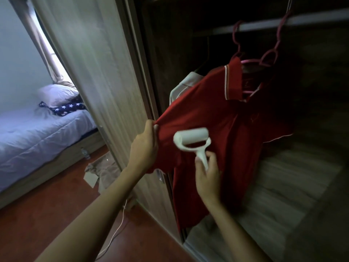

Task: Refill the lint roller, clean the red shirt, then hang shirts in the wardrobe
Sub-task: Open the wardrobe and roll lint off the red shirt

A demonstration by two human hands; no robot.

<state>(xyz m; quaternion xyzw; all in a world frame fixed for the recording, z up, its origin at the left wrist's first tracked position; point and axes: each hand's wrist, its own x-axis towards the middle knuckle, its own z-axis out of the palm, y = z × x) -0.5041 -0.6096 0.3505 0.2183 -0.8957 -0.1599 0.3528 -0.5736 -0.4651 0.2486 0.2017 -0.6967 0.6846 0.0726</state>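
Red fabric fills the middle of the view: a polo shirt (217, 118) with a white-striped collar is hung on a pink hanger (268, 57) from the grey rail (311, 19) inside the dark wooden wardrobe (311, 82). Its left sleeve is pinched and pulled outward by the left hand (146, 146), so the cloth is stretched taut. A white lint roller (191, 138) is laid against the chest of the shirt, its handle gripped by the curled fingers of the right hand (206, 174). The hands are kept apart, each clamped on its own thing. A white garment (181, 86) is partly seen behind the red one, on the same rail. A pale, streaked shelf (273, 186) is seen beneath the shirt. A light sliding door (90, 63) is stood to the left of the opening. Beyond it, a bed (37, 138) with pale sheets, a white pillow (56, 94) and a star-patterned cushion (69, 108) is shown. Reddish-brown flooring (56, 214) is crossed by a thin white cable (115, 233).
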